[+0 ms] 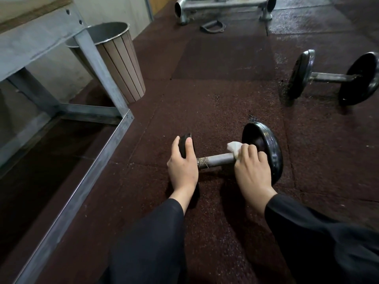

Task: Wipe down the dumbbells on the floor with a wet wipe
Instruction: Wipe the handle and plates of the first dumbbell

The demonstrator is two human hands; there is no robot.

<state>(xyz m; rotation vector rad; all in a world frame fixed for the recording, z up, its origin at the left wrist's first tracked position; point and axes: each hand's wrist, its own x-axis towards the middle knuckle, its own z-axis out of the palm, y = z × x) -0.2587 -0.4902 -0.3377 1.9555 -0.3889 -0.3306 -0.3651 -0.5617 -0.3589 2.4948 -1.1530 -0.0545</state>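
Note:
A dumbbell (217,159) with black plates and a grey metal bar lies on the dark rubber floor in front of me. My left hand (182,167) grips its left plate from above, fingers curled over the rim. My right hand (251,171) holds a white wet wipe (233,147) against the right end of the bar, beside the inner face of the right plate (266,144). The bar's left end looks rusty and frayed. A second dumbbell (332,77) lies further off at the right, untouched.
A grey metal rack frame (98,158) runs along the left, its lower rail on the floor. A slatted bin (119,60) stands behind it. At the top sit a metal machine base (221,6) and a black cable handle (211,26).

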